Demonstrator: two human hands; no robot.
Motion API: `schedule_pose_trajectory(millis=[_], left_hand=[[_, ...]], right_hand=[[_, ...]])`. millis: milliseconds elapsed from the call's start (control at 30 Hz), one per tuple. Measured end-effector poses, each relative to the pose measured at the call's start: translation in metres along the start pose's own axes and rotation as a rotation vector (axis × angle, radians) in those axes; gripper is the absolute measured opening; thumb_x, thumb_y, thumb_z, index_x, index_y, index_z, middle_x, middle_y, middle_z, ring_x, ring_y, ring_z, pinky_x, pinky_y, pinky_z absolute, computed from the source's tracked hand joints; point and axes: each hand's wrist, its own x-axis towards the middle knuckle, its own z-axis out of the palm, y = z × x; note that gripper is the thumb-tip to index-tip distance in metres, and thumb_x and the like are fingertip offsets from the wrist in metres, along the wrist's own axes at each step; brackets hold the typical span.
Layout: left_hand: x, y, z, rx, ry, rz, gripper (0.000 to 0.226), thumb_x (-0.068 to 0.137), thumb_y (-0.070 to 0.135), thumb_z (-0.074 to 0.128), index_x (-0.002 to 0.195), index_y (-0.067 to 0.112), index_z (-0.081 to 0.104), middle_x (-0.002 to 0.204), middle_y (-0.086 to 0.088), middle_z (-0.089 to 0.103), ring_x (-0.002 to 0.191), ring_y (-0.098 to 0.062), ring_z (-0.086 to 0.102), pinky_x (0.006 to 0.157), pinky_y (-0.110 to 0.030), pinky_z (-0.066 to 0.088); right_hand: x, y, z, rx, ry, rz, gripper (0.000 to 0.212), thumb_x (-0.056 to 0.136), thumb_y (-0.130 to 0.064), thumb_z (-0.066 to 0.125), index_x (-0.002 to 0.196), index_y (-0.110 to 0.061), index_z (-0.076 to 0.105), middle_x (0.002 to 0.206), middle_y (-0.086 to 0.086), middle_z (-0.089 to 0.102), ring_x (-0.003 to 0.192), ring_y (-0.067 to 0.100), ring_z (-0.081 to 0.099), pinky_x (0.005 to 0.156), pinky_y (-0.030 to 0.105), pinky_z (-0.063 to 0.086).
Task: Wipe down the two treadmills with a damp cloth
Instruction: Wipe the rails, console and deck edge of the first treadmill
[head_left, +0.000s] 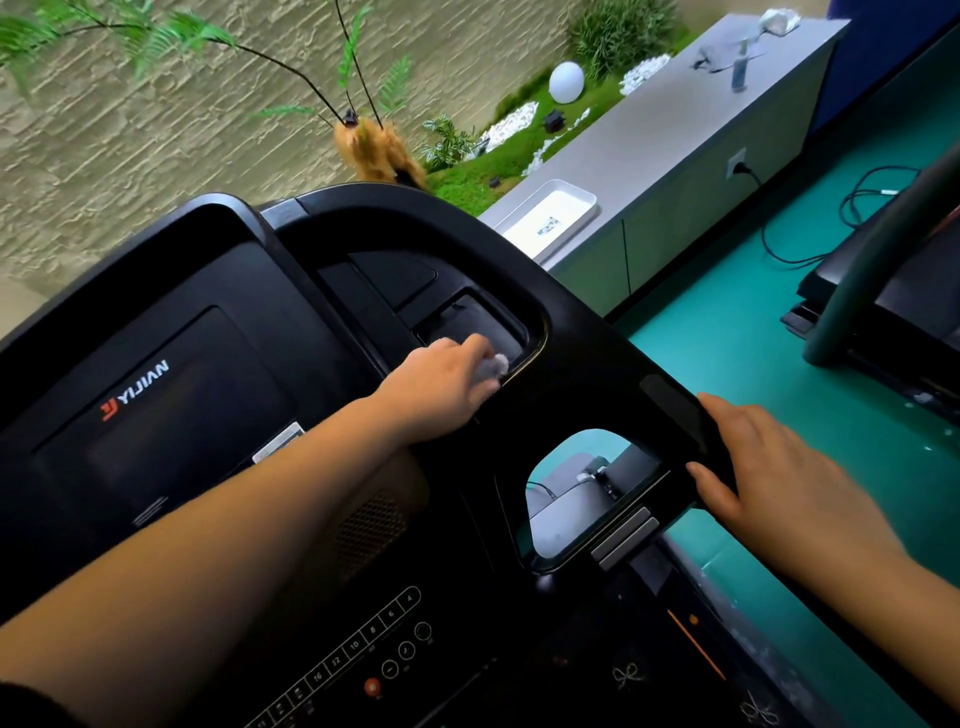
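A black treadmill console (171, 374) with a dark screen and a YIJIAN logo fills the lower left. My left hand (441, 387) reaches across it and is shut on a small grey cloth (496, 366), pressed into the recessed tray (467, 327) at the console's right side. My right hand (769, 467) rests on the right handrail (670, 405) with fingers curled over its edge. Part of a second treadmill (883, 291) stands at the right edge on the green floor.
A grey cabinet (701, 135) runs along the back right, with a white tray (550, 218) and a spray bottle (740, 65) on top. A black cable (810, 218) lies on the green floor. Plants and a textured wall stand behind the console.
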Motion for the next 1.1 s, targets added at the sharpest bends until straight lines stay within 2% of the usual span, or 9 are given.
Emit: schedule_pose_trajectory(millis=[100, 233, 333, 400, 467, 567, 700, 900, 1100], left_hand=[[-0.004, -0.008, -0.008, 0.159, -0.097, 0.098, 0.035, 0.093, 0.042, 0.05, 0.12, 0.021, 0.044, 0.108, -0.001, 0.058, 0.107, -0.024, 0.05, 0.089, -0.042, 0.044], [-0.006, -0.009, -0.027, 0.096, -0.22, 0.074, 0.026, 0.094, 0.035, 0.054, 0.114, 0.023, 0.044, 0.098, 0.0, 0.062, 0.096, -0.024, 0.059, 0.081, -0.039, 0.048], [-0.006, -0.007, -0.044, -0.23, 0.1, -0.063, 0.022, 0.091, 0.032, 0.059, 0.107, 0.025, 0.046, 0.085, -0.002, 0.066, 0.072, -0.024, 0.066, 0.064, -0.033, 0.053], [0.001, -0.014, -0.056, -0.258, 0.476, -0.221, 0.028, 0.087, 0.023, 0.064, 0.111, 0.02, 0.05, 0.104, -0.01, 0.062, 0.089, -0.03, 0.061, 0.075, -0.036, 0.048], [0.008, -0.028, -0.062, -0.13, 0.675, -0.403, 0.028, 0.088, 0.015, 0.061, 0.114, 0.013, 0.051, 0.116, -0.016, 0.054, 0.101, -0.036, 0.054, 0.081, -0.044, 0.045], [0.024, -0.042, -0.054, 0.114, 0.603, -0.564, 0.022, 0.089, 0.001, 0.049, 0.111, 0.002, 0.049, 0.119, -0.023, 0.052, 0.106, -0.043, 0.05, 0.079, -0.052, 0.044], [0.053, -0.036, -0.044, 0.0, 0.578, -0.659, 0.017, 0.095, 0.004, 0.043, 0.112, 0.001, 0.047, 0.115, -0.023, 0.055, 0.11, -0.04, 0.05, 0.081, -0.048, 0.042], [0.067, -0.014, -0.034, -0.058, 0.693, -0.454, 0.02, 0.084, -0.008, 0.045, 0.096, 0.0, 0.058, 0.103, -0.023, 0.058, 0.098, -0.038, 0.055, 0.08, -0.043, 0.044], [0.055, 0.036, 0.022, -0.258, 0.561, -0.257, 0.025, 0.08, -0.005, 0.054, 0.097, 0.01, 0.064, 0.103, -0.007, 0.055, 0.094, -0.027, 0.055, 0.078, -0.038, 0.051]], right_hand=[[0.0, 0.0, 0.001, 0.001, 0.001, -0.001, 0.065, 0.089, -0.053, 0.045, 0.145, -0.026, 0.023, 0.123, -0.001, 0.047, 0.108, 0.024, 0.055, 0.079, 0.039, 0.05], [0.0, -0.002, -0.001, -0.004, 0.003, -0.004, 0.065, 0.09, -0.054, 0.043, 0.145, -0.027, 0.022, 0.124, -0.003, 0.046, 0.108, 0.023, 0.055, 0.079, 0.039, 0.05], [-0.001, -0.001, -0.001, -0.024, 0.005, -0.009, 0.065, 0.09, -0.055, 0.042, 0.145, -0.027, 0.022, 0.122, -0.004, 0.047, 0.105, 0.022, 0.056, 0.077, 0.037, 0.05], [0.0, 0.0, 0.0, -0.024, 0.003, -0.011, 0.065, 0.089, -0.055, 0.043, 0.145, -0.027, 0.024, 0.121, -0.004, 0.047, 0.104, 0.022, 0.057, 0.076, 0.038, 0.051], [0.001, 0.0, 0.0, -0.022, 0.0, -0.009, 0.065, 0.089, -0.054, 0.044, 0.144, -0.027, 0.025, 0.12, -0.003, 0.048, 0.104, 0.022, 0.057, 0.075, 0.038, 0.051], [0.001, -0.001, 0.0, -0.022, -0.002, -0.007, 0.065, 0.088, -0.053, 0.047, 0.144, -0.025, 0.028, 0.119, -0.003, 0.05, 0.103, 0.023, 0.057, 0.074, 0.039, 0.052], [0.002, -0.002, -0.002, -0.038, -0.001, -0.006, 0.065, 0.088, -0.054, 0.044, 0.145, -0.026, 0.026, 0.119, -0.004, 0.049, 0.103, 0.021, 0.058, 0.074, 0.037, 0.051], [0.002, -0.001, 0.001, -0.012, -0.006, 0.006, 0.066, 0.087, -0.052, 0.048, 0.143, -0.024, 0.029, 0.119, -0.001, 0.05, 0.101, 0.024, 0.058, 0.073, 0.04, 0.052], [0.001, -0.002, -0.001, -0.014, -0.005, 0.004, 0.065, 0.089, -0.052, 0.046, 0.145, -0.025, 0.025, 0.123, -0.002, 0.048, 0.106, 0.024, 0.055, 0.077, 0.038, 0.048]])
